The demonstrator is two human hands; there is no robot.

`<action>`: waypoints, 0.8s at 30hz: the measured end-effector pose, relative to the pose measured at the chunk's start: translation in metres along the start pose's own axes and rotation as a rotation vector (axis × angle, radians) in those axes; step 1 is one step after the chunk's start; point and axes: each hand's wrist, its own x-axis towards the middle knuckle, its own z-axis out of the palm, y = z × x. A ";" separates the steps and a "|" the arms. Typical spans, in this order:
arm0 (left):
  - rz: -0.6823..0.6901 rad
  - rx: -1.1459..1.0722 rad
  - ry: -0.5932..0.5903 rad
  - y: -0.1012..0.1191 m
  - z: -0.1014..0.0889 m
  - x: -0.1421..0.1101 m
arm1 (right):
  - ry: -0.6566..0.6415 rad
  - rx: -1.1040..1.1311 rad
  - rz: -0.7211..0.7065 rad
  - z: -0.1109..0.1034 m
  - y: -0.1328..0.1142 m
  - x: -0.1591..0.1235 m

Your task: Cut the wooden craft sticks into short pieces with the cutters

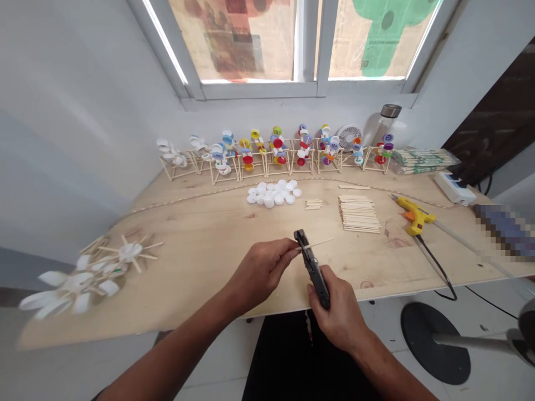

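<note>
The person's left hand [267, 268] is pinching a thin wooden stick [322, 242] between thumb and fingers, above the counter [200, 239] near the middle of its front edge. The stick is crossing the head of dark pliers [316, 277]; its longer visible part is extending rightward beyond the tool, past the left grip, and tilting slightly upward. The right hand [339, 306] is closing its grip around the pliers' handles at the front edge, and the stick is lying ahead of this grip, toward the window side.

Beyond the hands, white caps [270, 194] are sitting in a loose cluster, with short sticks [313, 204] and a stack of longer sticks [359, 214] lying to their right. A yellow glue gun [418, 216] is resting farther right, its cord hanging over the front edge. Along the back edge, stick frames [278, 162] are carrying colorful cap wheels, and a small fan [349, 137] and a bottle [378, 131] are standing behind them. Near the left end, a spoked stick wheel [130, 252] is lying beside a white-bladed wheel [79, 283].
</note>
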 end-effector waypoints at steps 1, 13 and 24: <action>0.009 0.012 0.002 -0.003 0.000 0.001 | -0.006 0.000 0.008 0.002 0.001 0.001; 0.122 0.253 0.189 -0.027 0.021 0.003 | -0.002 0.017 0.117 0.013 0.007 0.011; 0.377 0.614 0.389 -0.023 0.028 -0.008 | -0.079 0.095 0.127 -0.001 -0.002 0.000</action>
